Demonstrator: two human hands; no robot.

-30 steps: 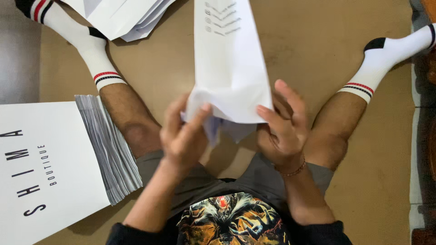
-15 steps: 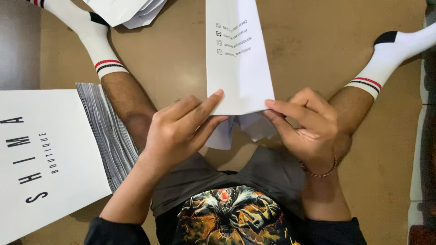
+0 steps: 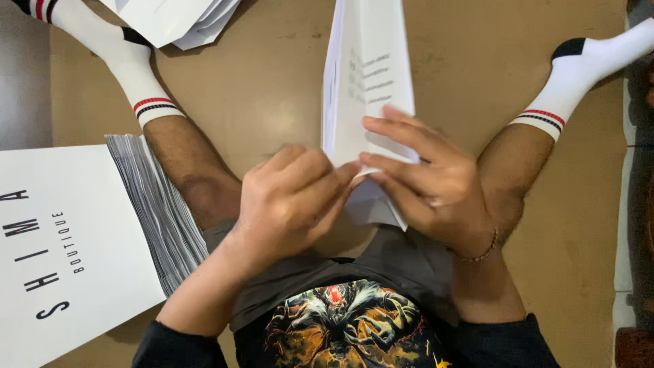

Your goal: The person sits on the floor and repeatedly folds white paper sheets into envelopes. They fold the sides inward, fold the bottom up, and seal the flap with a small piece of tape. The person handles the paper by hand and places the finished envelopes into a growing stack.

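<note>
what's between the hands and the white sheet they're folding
Nothing visible. The left hand and right hand both already touch the sheet, fingertips meeting at its fold between the legs. The paper stack lies off to the left, clear of them.

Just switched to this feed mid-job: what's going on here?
A person sits on a tan floor with legs spread, working a white paper piece with both hands. The left hand and the right hand pinch its lower folded end between the knees. A thick stack of flat white sheets lies by the left leg, and another pile lies near the left foot.
</note>
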